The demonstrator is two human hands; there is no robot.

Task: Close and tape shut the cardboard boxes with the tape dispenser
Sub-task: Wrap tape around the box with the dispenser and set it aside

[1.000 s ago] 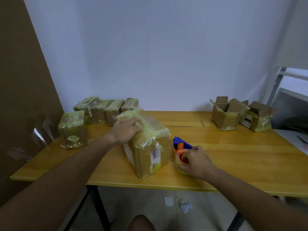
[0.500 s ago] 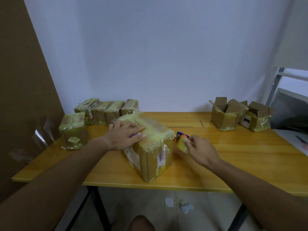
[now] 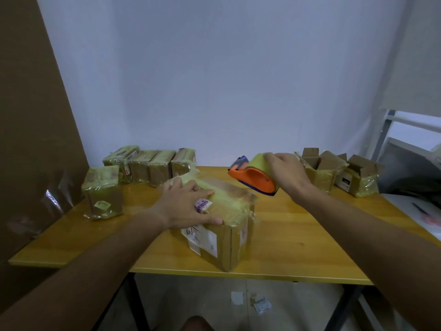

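At frame centre, the left hand rests flat, fingers straight, on the taped cardboard box on the desk. Right of centre, the right hand grips the tape dispenser aloft.

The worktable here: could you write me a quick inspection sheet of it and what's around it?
Surface: yellow wooden table, glossy.
Job's things: large box near the front edge, closed, yellowish tape over its top. Tape dispenser, orange, held in the air above the table. Two open boxes at the back right, flaps up. Five taped boxes at the back left.
Clutter: paper scraps on the floor under the table.
Hands: left hand rests flat on the large box; right hand grips the tape dispenser.
Cables: nothing seen.
Surroundings: white wall behind, brown board leaning at the left.
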